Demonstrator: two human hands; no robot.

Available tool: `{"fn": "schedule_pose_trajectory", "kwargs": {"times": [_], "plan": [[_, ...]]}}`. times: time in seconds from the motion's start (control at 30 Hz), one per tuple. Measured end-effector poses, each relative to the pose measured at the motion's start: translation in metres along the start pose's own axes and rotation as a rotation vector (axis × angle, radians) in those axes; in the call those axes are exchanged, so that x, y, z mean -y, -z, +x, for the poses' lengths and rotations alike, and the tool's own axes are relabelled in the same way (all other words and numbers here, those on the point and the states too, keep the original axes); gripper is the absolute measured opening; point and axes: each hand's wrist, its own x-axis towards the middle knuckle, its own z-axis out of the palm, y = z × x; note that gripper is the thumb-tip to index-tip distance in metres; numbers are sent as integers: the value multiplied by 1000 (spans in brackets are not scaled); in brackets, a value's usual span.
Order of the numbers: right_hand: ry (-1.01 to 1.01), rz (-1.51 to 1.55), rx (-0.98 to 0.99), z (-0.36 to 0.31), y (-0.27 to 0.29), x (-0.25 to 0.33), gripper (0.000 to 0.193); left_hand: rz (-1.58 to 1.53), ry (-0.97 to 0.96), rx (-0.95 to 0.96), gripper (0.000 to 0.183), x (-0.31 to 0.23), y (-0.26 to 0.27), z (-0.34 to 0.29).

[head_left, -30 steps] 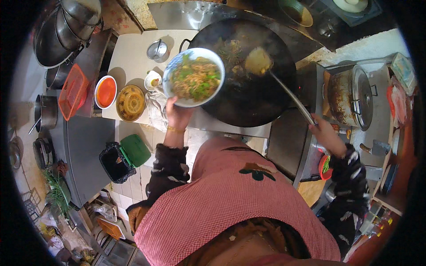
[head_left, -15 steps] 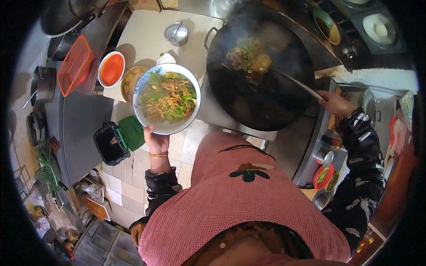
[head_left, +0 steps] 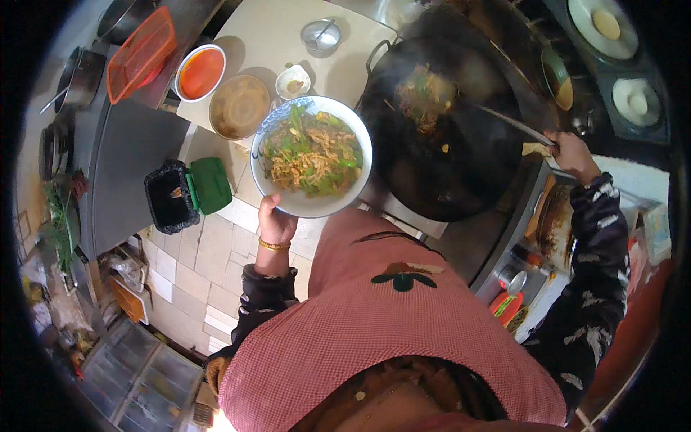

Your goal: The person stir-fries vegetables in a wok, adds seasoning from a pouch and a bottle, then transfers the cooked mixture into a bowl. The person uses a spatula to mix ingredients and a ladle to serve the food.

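My left hand (head_left: 276, 222) grips the near rim of a white bowl with a blue pattern (head_left: 347, 194). Cooked shredded meat with green vegetables (head_left: 313, 151) fills it. My right hand (head_left: 573, 156) is closed round the long metal handle of a ladle (head_left: 515, 127), which reaches into a big black wok (head_left: 461, 183). At the ladle's far end lies a heap of the same kind of food (head_left: 425, 97), blurred by steam, so the ladle's head is hard to make out. The bowl is held in the air, left of the wok.
Left of the wok, a pale counter (head_left: 277, 36) carries a metal cup (head_left: 321, 37), a small white dish (head_left: 294, 82), a round brownish bowl (head_left: 240, 108) and a bowl of red liquid (head_left: 201, 73). An orange basket (head_left: 142, 56) stands beyond. A black-lined bin (head_left: 171, 196) with green lid is on the floor.
The bowl and my left hand have shifted right, nearer the wok in the picture. My right hand has moved slightly right and up with the ladle. The whole view has turned somewhat.
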Motion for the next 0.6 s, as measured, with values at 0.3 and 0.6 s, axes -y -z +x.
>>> {"fn": "schedule_pose_trajectory", "kwargs": {"times": [0.3, 0.6], "plan": [[-44, -174, -184, 32, 58, 9, 36, 48, -11, -64, 62, 11, -5, -36], [-1, 82, 74, -37, 19, -51, 29, 1, -46, -65, 59, 27, -27, -36]]}}
